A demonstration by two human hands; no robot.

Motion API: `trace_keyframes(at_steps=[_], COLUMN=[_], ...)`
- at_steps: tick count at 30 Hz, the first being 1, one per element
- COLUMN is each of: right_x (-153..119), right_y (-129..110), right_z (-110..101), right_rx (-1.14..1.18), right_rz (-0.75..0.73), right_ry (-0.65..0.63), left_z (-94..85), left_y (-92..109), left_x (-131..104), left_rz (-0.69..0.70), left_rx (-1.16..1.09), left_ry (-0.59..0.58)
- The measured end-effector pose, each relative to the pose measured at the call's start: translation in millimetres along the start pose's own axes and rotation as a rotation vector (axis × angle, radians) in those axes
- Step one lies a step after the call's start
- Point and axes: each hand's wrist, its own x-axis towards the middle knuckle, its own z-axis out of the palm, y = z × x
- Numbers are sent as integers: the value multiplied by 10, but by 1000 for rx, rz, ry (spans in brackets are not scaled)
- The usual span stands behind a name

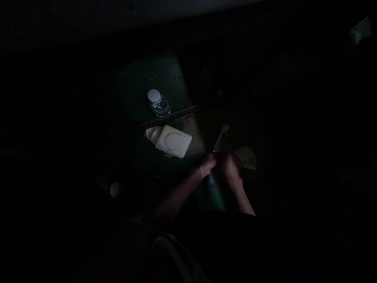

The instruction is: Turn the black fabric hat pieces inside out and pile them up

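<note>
The scene is very dark. My left hand (209, 162) looks closed, its fingers lost in shadow beside a narrow pale piece (221, 138) that rises just beyond it. Close by on the right is my right hand (231, 164), dim and blurred, next to a wider pale piece (248, 158). What either hand holds cannot be made out. To the left of my hands lies a cream plastic container (174, 142) on its side, with a ragged, cut-looking end toward the left.
Beyond the container, a clear bottle with a white cap (154, 96) stands on the green surface (129, 88). A dark strip (179, 114) runs between them. Small debris is scattered near the bottle. Deep shadow hides the surroundings.
</note>
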Motion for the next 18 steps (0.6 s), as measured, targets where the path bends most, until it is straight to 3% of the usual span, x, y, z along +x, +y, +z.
trace_keyframes(at_steps=[4,6,8,11,15,18], right_x=[-328,-206,31,228,-100,-288], right_y=[203,241,191,28,34,224], right_z=[-36,-166,-253,-167,115,75], right_rx=[27,42,35,12,-13,59], right_rz=[-15,62,105,92,-44,-77], right_ry=[81,140,84,50,19,55], left_z=[-6,17,48,74,31,-8], left_y=[-37,-61,-68,-39,2,-8], left_x=[7,11,12,9,4,2], left_rz=[-20,-28,-22,1,2,-27], left_rx=[7,20,31,25,-7,-7], left_ry=[-5,0,16,33,22,11])
